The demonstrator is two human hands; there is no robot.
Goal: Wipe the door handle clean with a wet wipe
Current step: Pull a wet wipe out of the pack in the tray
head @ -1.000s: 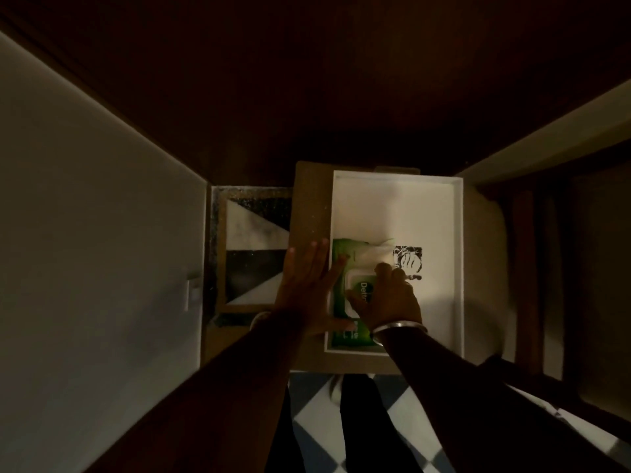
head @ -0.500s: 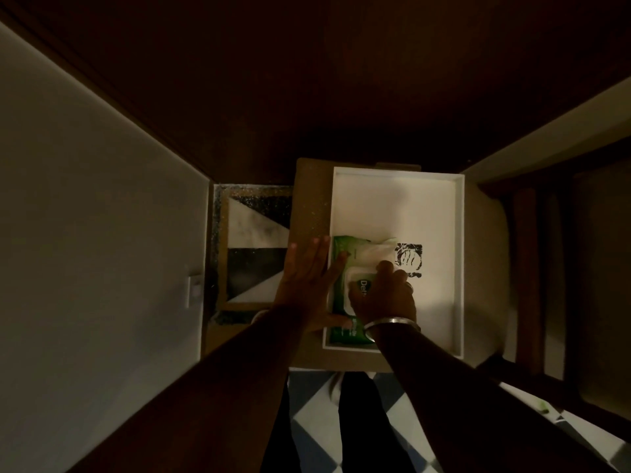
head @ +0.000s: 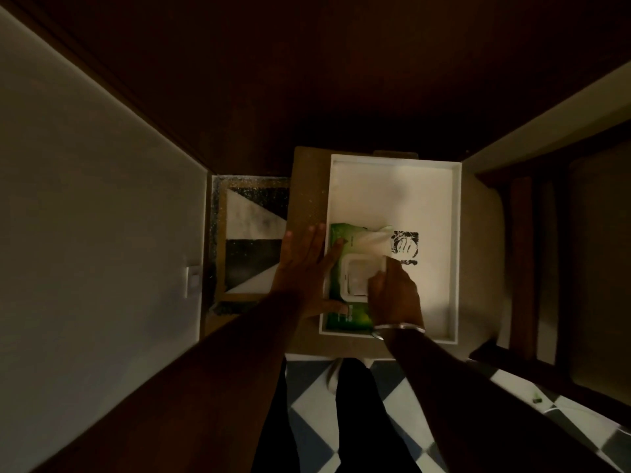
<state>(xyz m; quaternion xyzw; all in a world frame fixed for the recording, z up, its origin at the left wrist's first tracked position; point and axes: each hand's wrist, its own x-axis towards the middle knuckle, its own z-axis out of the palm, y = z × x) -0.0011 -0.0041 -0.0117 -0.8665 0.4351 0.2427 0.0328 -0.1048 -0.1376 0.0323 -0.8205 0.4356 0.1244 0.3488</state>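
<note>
A green wet wipe pack (head: pixel 345 241) lies in the near left corner of a white tray (head: pixel 456 250). Its white flip lid (head: pixel 385 264) is raised, and the pack's opening (head: pixel 355 278) shows. My right hand (head: pixel 394 297), with a metal bangle on the wrist, pinches that lid at its right edge. My left hand (head: pixel 304 271) lies flat with fingers spread over the tray's left rim, index finger and thumb touching the pack's left side. The door handle is not in view.
The tray sits on a small brown table (head: pixel 307 186) against a dark wooden door (head: pixel 341 80). A pale wall (head: pixel 85 199) runs along the left, and a dark wooden chair (head: pixel 522 268) stands on the right. Black-and-white floor tiles (head: pixel 252 233) show beside the table.
My right hand has swung the pack's lid up and to the right, uncovering the opening. My left hand has stayed flat against the pack's left side.
</note>
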